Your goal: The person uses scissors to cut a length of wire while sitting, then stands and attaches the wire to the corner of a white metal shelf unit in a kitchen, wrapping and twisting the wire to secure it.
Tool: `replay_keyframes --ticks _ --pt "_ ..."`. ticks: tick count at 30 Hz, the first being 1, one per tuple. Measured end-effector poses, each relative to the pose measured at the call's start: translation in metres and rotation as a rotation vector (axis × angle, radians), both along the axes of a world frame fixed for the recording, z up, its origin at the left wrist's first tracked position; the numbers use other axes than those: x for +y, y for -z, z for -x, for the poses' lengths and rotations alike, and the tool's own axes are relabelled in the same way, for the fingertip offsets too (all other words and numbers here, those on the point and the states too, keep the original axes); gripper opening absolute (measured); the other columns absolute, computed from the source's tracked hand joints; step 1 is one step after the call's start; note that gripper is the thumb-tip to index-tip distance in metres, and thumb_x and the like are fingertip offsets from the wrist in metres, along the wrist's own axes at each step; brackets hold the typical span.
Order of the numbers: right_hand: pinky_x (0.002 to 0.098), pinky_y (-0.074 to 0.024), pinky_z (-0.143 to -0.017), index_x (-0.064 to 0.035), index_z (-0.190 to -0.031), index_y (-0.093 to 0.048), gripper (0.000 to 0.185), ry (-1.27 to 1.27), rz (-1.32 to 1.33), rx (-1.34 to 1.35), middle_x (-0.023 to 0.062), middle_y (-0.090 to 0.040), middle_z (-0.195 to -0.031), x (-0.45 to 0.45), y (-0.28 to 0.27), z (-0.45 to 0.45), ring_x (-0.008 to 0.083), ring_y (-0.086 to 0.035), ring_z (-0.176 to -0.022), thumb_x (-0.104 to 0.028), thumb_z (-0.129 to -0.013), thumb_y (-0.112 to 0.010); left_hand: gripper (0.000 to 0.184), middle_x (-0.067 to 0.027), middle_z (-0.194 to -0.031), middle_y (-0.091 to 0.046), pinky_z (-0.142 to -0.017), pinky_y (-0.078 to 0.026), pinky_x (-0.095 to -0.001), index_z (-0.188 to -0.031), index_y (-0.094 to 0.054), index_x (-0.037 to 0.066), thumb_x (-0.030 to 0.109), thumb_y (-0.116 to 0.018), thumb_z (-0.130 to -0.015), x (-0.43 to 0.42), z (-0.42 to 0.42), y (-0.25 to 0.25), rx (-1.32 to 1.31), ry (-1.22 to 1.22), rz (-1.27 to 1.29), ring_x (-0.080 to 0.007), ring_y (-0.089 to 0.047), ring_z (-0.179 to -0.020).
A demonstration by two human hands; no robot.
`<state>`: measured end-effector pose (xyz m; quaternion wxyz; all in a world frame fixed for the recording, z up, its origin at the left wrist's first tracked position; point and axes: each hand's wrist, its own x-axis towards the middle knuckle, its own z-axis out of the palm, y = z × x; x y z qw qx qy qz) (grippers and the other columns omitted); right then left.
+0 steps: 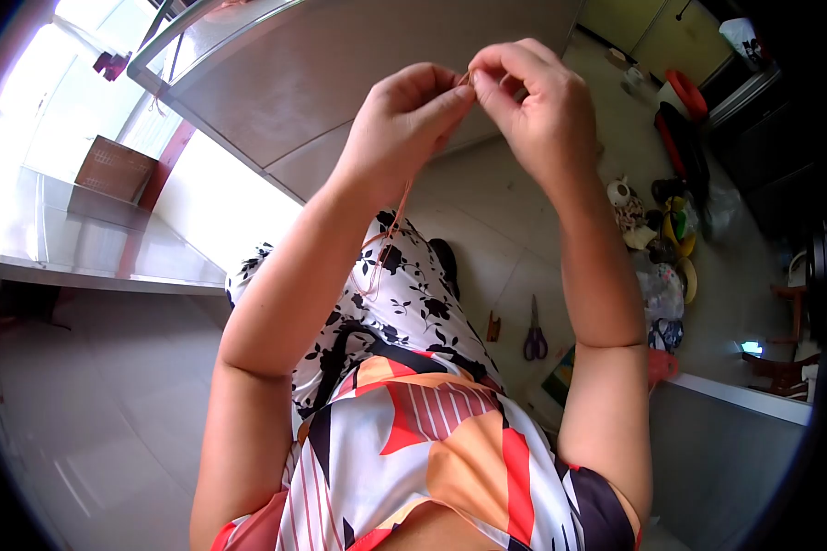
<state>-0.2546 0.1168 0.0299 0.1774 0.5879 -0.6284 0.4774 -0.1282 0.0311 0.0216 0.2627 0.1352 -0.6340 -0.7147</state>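
Observation:
My left hand (402,112) and my right hand (544,108) are raised in front of me, fingertips meeting. Both are closed in a pinch on a thin orange-brown cord (402,213). A tiny bit of it shows between the fingertips; whether it is looped or knotted there is too small to tell. From below my left hand, loose strands of the cord hang down over my flowered trousers (432,298).
Purple-handled scissors (535,343) and a small orange-brown item (493,327) lie on the tiled floor. A large grey panel (276,87) stands ahead. Left is a glossy counter (110,234) with a cardboard box (115,168). Toys and bags (660,294) crowd the right.

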Motion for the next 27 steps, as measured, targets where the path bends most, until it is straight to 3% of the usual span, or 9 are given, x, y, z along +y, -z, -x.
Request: replay_keyframes --ticks 3,4,8,11,14,18,21,24,27 --pt "0.0247 -0.0487 -0.056 -0.0034 -0.078 -0.058 0.005 -0.163 0.085 -0.454 0.0068 -0.064 -0.077 -0.008 0.005 0.011 0.0132 -0.061 -0.061 -0.008 -0.08 -0.058 0.019 0.0037 -0.069 -0.047 -0.046 -0.028 -0.0155 -0.097 -0.056 0.001 0.016 -0.057 -0.087 -0.008 0.012 -0.004 -0.018 0.087 0.07 -0.0012 -0.037 -0.053" --pt "0.0168 -0.0385 -0.049 -0.0067 -0.086 -0.057 0.005 -0.344 0.123 -0.658 -0.0007 -0.061 -0.075 -0.007 0.001 0.013 0.0038 -0.053 -0.063 -0.009 -0.085 -0.053 0.019 0.0041 -0.069 -0.047 -0.046 -0.027 -0.0155 -0.098 -0.056 0.001 0.016 -0.058 -0.087 -0.013 0.015 -0.002 -0.029 0.149 0.087 -0.0011 -0.037 -0.053" --pt "0.0161 -0.036 -0.048 -0.0073 -0.085 -0.057 0.006 -0.483 0.068 -0.873 -0.0015 -0.06 -0.074 -0.002 -0.007 0.033 0.0027 -0.048 -0.06 -0.011 -0.085 -0.053 0.02 0.0061 -0.068 -0.045 -0.045 -0.025 -0.0158 -0.1 -0.056 0.002 0.017 -0.058 -0.086 -0.015 0.022 -0.008 -0.084 0.183 0.177 -0.0006 -0.034 -0.052" --pt "0.0166 -0.035 -0.047 -0.0058 -0.088 -0.059 0.008 -0.329 0.023 -0.608 -0.0009 -0.059 -0.071 -0.001 -0.016 0.039 0.0032 -0.047 -0.056 -0.012 -0.085 -0.055 0.019 0.0071 -0.066 -0.043 -0.045 -0.023 -0.0165 -0.099 -0.057 0.003 0.017 -0.058 -0.086 -0.026 0.024 -0.004 0.025 0.274 0.059 -0.0003 -0.031 -0.051" --pt "0.0354 -0.0467 -0.056 -0.0071 -0.078 -0.052 0.011 0.239 0.041 0.2 0.0076 -0.059 -0.075 0.009 -0.036 0.026 0.026 -0.06 -0.069 -0.01 -0.074 -0.062 0.018 0.0077 -0.065 -0.04 -0.045 -0.022 -0.0174 -0.099 -0.057 0.003 0.017 -0.056 -0.087 -0.029 0.029 -0.002 0.046 0.291 0.092 -0.0008 -0.029 -0.05" --pt "0.0333 -0.0454 -0.049 -0.0079 -0.078 -0.056 0.004 0.479 0.191 0.526 0.0059 -0.058 -0.065 0.003 -0.036 0.029 0.0234 -0.057 -0.056 -0.011 -0.08 -0.057 0.018 0.0077 -0.062 -0.038 -0.045 -0.023 -0.0179 -0.1 -0.057 0.003 0.017 -0.053 -0.089 -0.014 0.035 -0.011 0.003 0.252 0.201 -0.0015 -0.029 -0.05" --pt "0.0185 -0.0392 -0.049 -0.0039 -0.092 -0.061 0.013 0.18 0.15 0.093 0.0022 -0.063 -0.075 -0.005 -0.022 0.048 0.0066 -0.052 -0.056 -0.014 -0.085 -0.056 0.02 0.0075 -0.06 -0.036 -0.046 -0.023 -0.0181 -0.103 -0.057 0.003 0.017 -0.052 -0.09 -0.013 0.039 -0.011 -0.01 0.225 0.227 -0.002 -0.029 -0.05" --pt "0.0219 -0.0471 -0.055 -0.0025 -0.096 -0.061 0.017 -0.444 -0.023 -0.988 0.0075 -0.066 -0.083 -0.004 -0.025 0.075 0.0135 -0.062 -0.065 -0.014 -0.087 -0.054 0.024 0.0068 -0.059 -0.037 -0.046 -0.024 -0.0183 -0.11 -0.054 0.003 0.016 -0.052 -0.09 -0.019 0.038 -0.006 0.027 0.313 0.139 -0.0027 -0.03 -0.05" --pt "0.0204 -0.0448 -0.043 -0.0066 -0.094 -0.06 0.014 -0.292 0.246 -1.139 0.005 -0.064 -0.075 -0.007 -0.035 0.065 0.0135 -0.062 -0.059 -0.015 -0.089 -0.051 0.028 0.0054 -0.061 -0.04 -0.047 -0.027 -0.0182 -0.115 -0.05 0.004 0.014 -0.052 -0.089 -0.031 0.032 0.009 0.054 0.422 0.112 -0.0043 -0.034 -0.052"
